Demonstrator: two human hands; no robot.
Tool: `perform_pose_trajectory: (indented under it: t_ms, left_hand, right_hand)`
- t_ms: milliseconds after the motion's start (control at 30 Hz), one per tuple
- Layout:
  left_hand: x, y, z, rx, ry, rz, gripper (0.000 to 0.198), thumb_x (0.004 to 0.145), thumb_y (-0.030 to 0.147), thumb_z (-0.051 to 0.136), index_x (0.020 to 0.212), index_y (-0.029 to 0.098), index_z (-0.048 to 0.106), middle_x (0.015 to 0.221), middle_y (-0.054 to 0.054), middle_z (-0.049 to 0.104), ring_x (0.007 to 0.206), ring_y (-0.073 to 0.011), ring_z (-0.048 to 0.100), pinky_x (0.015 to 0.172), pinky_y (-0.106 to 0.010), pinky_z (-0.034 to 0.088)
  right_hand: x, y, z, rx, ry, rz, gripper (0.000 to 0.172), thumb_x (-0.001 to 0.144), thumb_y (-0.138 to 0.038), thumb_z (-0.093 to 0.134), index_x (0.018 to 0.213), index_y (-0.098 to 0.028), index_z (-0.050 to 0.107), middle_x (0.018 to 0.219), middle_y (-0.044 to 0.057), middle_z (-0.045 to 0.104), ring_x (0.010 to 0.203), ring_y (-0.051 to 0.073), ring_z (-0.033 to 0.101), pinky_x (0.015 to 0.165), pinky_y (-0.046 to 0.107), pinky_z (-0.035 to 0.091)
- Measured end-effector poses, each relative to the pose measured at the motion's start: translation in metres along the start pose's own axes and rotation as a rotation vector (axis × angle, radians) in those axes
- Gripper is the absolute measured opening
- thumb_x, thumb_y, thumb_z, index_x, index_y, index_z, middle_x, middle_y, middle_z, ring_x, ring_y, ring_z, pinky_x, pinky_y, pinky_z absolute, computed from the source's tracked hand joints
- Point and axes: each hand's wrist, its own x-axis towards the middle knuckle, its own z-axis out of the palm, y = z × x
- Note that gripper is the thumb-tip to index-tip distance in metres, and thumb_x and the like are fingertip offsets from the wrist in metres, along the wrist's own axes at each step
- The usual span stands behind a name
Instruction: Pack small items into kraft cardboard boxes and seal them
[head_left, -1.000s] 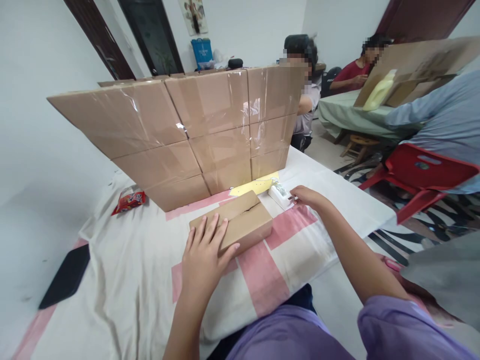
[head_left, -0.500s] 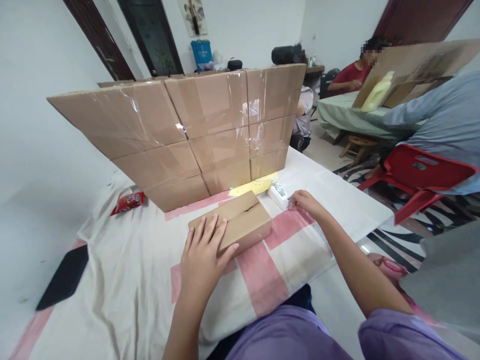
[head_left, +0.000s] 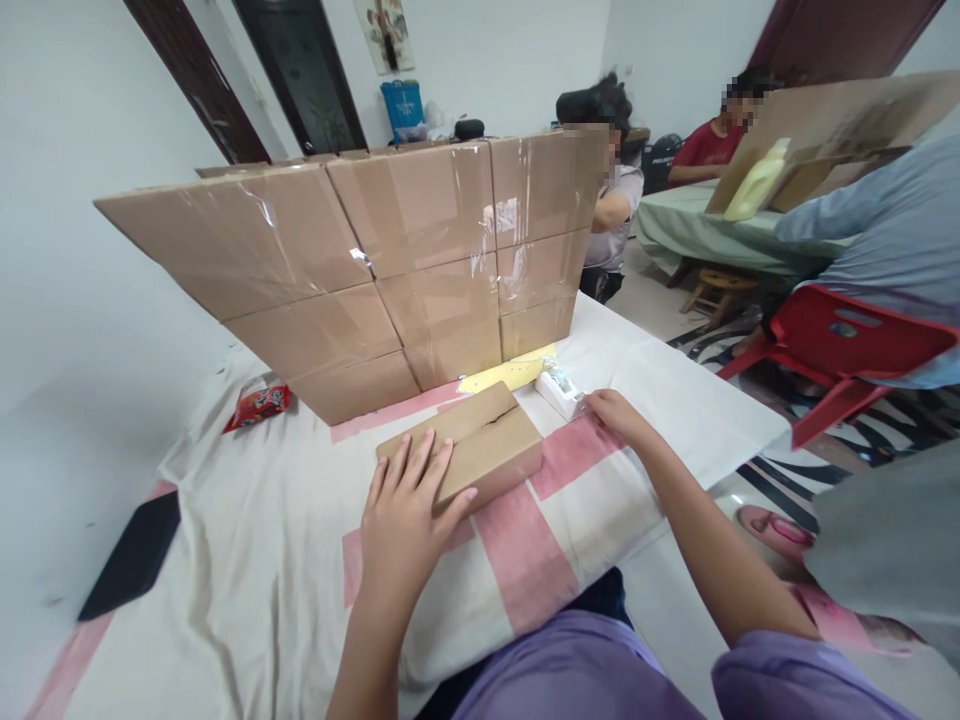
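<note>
A small brown cardboard box (head_left: 480, 440) lies closed on the cloth-covered table (head_left: 247, 560), a slit along its top. My left hand (head_left: 409, 510) rests flat on its near left corner, fingers spread. My right hand (head_left: 613, 410) reaches to a small white object (head_left: 561, 392) just right of the box, its fingertips curled against the object's near end. A yellow sheet (head_left: 510, 372) lies behind the box.
A tall screen of taped cardboard panels (head_left: 390, 260) stands across the table behind the box. A red snack packet (head_left: 259, 403) lies at left, a black flat object (head_left: 131, 555) near the left edge. Other people sit at a green table (head_left: 697, 230); a red chair (head_left: 847, 345) stands at right.
My right hand has slid slightly along the white object's end. My left hand and the box have stayed put.
</note>
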Motion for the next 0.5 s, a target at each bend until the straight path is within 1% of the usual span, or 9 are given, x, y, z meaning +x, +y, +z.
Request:
perform_pose_trajectory:
  t_ms: [133,267,367,500]
  left_hand:
    - [0.000,0.000,-0.001,0.021,-0.005,0.010,0.060,0.092,0.058,0.057,0.143,0.025,0.056,0.153,-0.007,0.052,0.141,-0.0387,0.047,0.113,-0.057,0.036]
    - [-0.001,0.001,-0.003,0.065,-0.010,0.015,0.058,0.094,0.057,0.055,0.143,0.025,0.056,0.153,-0.005,0.052,0.141,-0.0368,0.047,0.113,-0.055,0.037]
    - [-0.001,0.002,-0.005,0.113,-0.022,0.015,0.057,0.095,0.055,0.054,0.143,0.025,0.055,0.154,-0.004,0.051,0.142,-0.0346,0.046,0.114,-0.053,0.038]
    - [-0.001,0.002,-0.006,0.146,-0.018,0.021,0.057,0.095,0.055,0.054,0.144,0.025,0.054,0.155,-0.003,0.050,0.142,-0.0337,0.047,0.113,-0.053,0.039]
  right_hand:
    - [-0.002,-0.003,-0.003,-0.042,-0.010,0.108,0.032,0.090,-0.031,0.058,0.062,-0.021,0.046,0.042,-0.004,0.044,0.037,0.011,0.042,0.040,0.024,0.030]
    - [-0.005,-0.009,-0.004,-0.051,0.030,0.170,0.036,0.090,-0.038,0.062,0.062,-0.021,0.047,0.039,-0.004,0.043,0.034,0.011,0.039,0.038,0.025,0.027]
    - [-0.006,-0.011,-0.004,-0.008,0.053,0.200,0.039,0.093,-0.041,0.058,0.062,-0.020,0.048,0.039,-0.003,0.043,0.032,0.010,0.038,0.037,0.024,0.025]
    - [-0.009,-0.006,-0.005,0.090,0.038,0.248,0.042,0.097,-0.041,0.054,0.061,-0.019,0.050,0.039,-0.001,0.045,0.030,0.010,0.037,0.035,0.025,0.022]
